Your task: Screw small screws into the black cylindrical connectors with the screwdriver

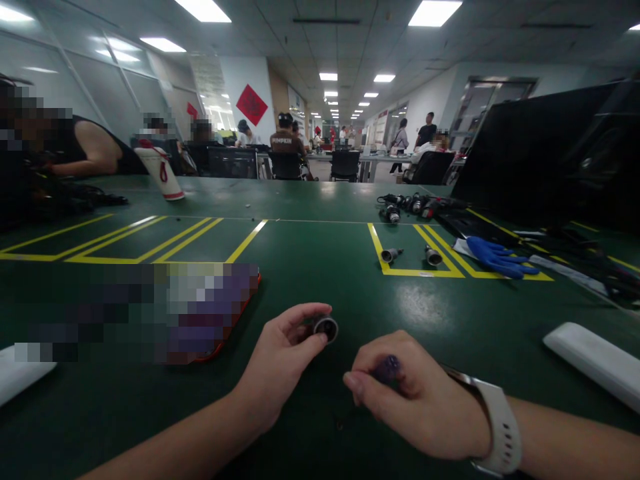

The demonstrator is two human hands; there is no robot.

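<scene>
Near the middle of the green table (310,253), my left hand (280,353) pinches a round grey metal connector (327,329) between thumb and fingers. The connector's open end faces me, with a dark inside. Just to the right, my right hand (405,400), with a pale watch strap at the wrist, is closed around a dark purple tool handle (387,368). The lower end of that tool is dark and hard to make out. The two hands are apart, and the connector and tool do not touch.
Two grey metal connectors (389,255) lie within yellow tape at right, with several cabled connectors (413,205) behind. Also there are a blue glove (500,257), a black monitor (545,147), a white bar (595,363), an orange-edged phone (215,313) and a paper cup (163,173). People sit beyond.
</scene>
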